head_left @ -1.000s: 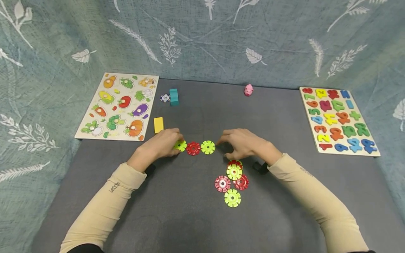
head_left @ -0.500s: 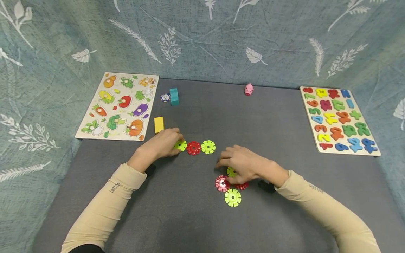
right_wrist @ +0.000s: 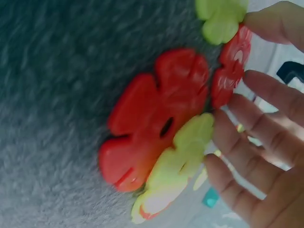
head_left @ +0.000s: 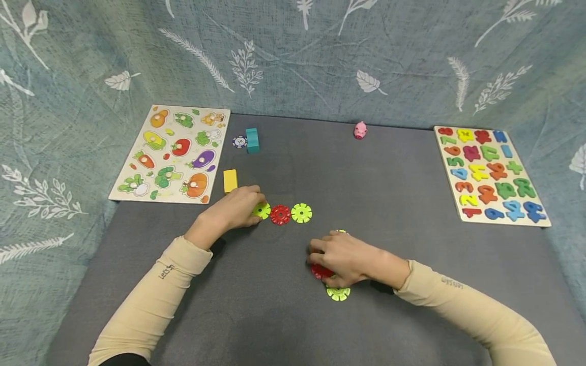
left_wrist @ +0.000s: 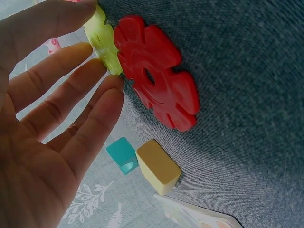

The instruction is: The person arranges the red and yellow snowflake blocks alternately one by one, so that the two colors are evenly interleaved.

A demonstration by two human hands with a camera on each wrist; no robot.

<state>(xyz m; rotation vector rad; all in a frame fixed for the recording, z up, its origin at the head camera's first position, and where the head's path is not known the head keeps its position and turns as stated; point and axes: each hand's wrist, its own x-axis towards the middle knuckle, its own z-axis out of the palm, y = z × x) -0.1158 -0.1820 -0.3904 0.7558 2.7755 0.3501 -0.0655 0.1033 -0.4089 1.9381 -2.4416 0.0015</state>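
My left hand (head_left: 233, 207) pinches a yellow-green flower-shaped building disc (head_left: 266, 209) between thumb and fingertips. A red disc (left_wrist: 168, 97) lies beside it under the palm, hidden in the head view. A red disc (head_left: 286, 216) and a yellow-green disc (head_left: 306, 213) continue the row to the right. Over the loose pile, my right hand (head_left: 345, 256) curls thumb and fingertips about a red disc (head_left: 320, 273). Under its palm lie another red disc (right_wrist: 142, 109) and a yellow-green one (right_wrist: 175, 166). Another yellow-green disc (head_left: 338, 294) shows below the thumb.
A yellow block (head_left: 230, 180) stands just behind my left hand. Farther back are a teal block (head_left: 252, 140), a poker chip (head_left: 239, 142) and a pink pig (head_left: 360, 130). Vegetable (head_left: 176, 175) and number (head_left: 478, 198) puzzle boards flank the dark table.
My right hand has left the right end of the row and moved down over the loose discs, its fingers now around a red one. The left hand has stayed put.
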